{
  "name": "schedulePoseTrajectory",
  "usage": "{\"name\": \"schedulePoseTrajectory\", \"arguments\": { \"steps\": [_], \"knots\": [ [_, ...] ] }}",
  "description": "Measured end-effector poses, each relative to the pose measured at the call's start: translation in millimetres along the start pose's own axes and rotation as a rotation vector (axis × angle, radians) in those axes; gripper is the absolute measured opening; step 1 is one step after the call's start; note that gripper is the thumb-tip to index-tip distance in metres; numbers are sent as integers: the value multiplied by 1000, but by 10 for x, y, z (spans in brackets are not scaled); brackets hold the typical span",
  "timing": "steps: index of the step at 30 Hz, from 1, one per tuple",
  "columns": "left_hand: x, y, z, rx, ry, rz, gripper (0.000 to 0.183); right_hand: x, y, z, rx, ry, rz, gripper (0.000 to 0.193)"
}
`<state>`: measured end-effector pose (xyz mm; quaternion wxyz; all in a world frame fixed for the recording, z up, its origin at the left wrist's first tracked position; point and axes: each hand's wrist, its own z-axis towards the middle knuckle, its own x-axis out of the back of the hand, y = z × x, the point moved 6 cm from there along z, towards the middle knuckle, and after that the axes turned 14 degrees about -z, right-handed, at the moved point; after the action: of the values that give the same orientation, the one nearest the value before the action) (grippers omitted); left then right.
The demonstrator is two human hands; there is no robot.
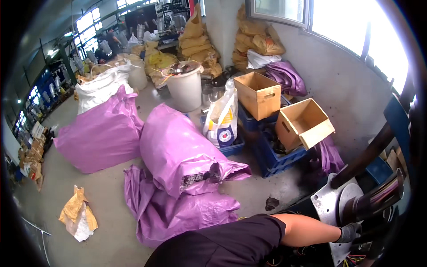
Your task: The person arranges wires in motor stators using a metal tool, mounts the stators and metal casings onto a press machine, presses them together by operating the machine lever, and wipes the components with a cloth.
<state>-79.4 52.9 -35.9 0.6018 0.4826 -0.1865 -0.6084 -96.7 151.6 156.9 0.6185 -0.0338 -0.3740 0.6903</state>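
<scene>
My left arm reaches from the lower middle to the right, in a dark short sleeve. On my left hand point(349, 232) is a dark grey glove. It rests at a grey metal bracket plate point(326, 202) with holes, below a dark round metal tube point(376, 198). The fingers are mostly hidden among dark parts, so their grip does not show. Red and yellow wires point(355, 258) hang just below the hand. No part of my right hand appears.
Purple sacks point(175, 138) lie left of the machine, one torn open. Blue crates point(271, 164) hold wooden boxes point(262, 100) and a plastic bag point(221, 118). A white bucket point(184, 91) stands behind, near stacked yellow sacks point(194, 42). A crumpled yellow bag point(78, 213) lies on the floor.
</scene>
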Motion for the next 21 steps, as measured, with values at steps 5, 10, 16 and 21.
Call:
{"name": "schedulePoseTrajectory", "arguments": {
  "steps": [5,10,16,21],
  "knots": [
    [-110,-468,136,465,159,-272,28,-76,1196,536,-69,-405,-313,47],
    [-425,-533,76,783,188,-648,37,265,1477,817,-19,-51,-139,38],
    [38,-962,336,924,298,-1066,73,-604,573,1342,363,4,-855,39],
    [-173,-677,200,878,334,-1047,88,-438,720,1420,216,-106,-729,47]
  ]
}}
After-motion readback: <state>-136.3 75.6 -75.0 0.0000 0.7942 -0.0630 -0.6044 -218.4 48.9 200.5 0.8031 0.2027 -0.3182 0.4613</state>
